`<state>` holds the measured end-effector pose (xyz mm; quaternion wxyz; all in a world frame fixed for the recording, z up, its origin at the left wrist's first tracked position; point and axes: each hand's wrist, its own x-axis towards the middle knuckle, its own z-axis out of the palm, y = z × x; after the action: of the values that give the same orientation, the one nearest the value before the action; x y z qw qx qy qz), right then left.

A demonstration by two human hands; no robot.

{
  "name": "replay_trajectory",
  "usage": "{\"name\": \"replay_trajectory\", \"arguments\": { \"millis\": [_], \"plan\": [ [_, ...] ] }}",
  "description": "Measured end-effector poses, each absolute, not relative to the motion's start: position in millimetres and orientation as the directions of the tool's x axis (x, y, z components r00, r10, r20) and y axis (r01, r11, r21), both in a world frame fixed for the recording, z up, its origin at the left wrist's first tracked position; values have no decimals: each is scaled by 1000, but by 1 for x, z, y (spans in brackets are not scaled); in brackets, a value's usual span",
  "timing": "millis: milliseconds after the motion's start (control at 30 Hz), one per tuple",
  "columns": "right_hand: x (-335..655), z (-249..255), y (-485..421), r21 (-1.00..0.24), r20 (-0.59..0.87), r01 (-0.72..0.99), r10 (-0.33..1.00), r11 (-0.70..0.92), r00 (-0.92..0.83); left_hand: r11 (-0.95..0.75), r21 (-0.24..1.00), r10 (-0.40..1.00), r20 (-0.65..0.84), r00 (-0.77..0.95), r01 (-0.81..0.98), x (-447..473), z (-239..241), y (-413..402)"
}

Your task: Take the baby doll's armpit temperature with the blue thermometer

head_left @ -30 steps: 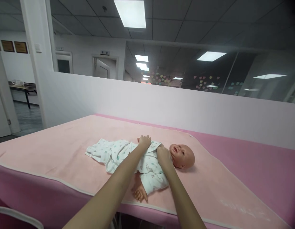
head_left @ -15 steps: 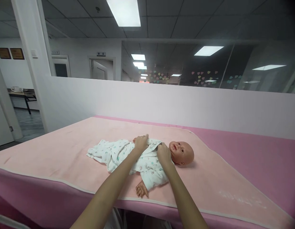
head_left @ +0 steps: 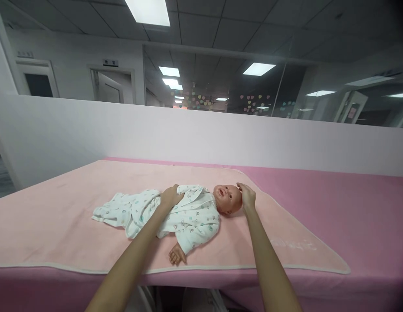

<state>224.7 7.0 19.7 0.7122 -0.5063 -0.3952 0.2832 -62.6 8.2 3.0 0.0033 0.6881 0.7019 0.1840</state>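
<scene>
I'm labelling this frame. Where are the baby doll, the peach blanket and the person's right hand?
baby doll (head_left: 227, 198), head view, on its face.
peach blanket (head_left: 74, 208), head view, bare stretch left of the doll.
right hand (head_left: 247, 198), head view, back of the hand.

Nothing here I can read — the sign (head_left: 110, 63) over the far door is too blurred.
</scene>
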Motion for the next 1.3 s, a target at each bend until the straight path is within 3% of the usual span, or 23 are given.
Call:
{"name": "replay_trajectory", "arguments": {
  "millis": [100,167,233,600,800,1033,1300],
  "plan": [
    [233,9,10,-941,25,-322,971,102,237,-52,296,960,279,-34,954,-66,2,4],
    [232,0,9,-870,-103,-484,995,-96,-11,-69,293,949,315,-28,954,-67,1,2],
    [229,-7,6,-825,-126,-542,987,-162,-103,-84,293,940,340,-22,952,-67,0,1],
    [229,-2,-16,-846,-114,-501,980,-182,-163,-145,306,920,391,15,941,-69,0,-3],
    [226,-1,-15,-915,-111,-374,985,-152,-129,-140,303,920,392,10,943,-69,-1,-2],
    [223,2,-17,-898,-109,-406,980,-170,-169,-138,301,919,394,9,944,-69,-1,-2],
    [224,-2,-14,-958,-85,-264,989,-115,-124,-130,312,924,382,1,941,-68,2,-5]
  ]
}}
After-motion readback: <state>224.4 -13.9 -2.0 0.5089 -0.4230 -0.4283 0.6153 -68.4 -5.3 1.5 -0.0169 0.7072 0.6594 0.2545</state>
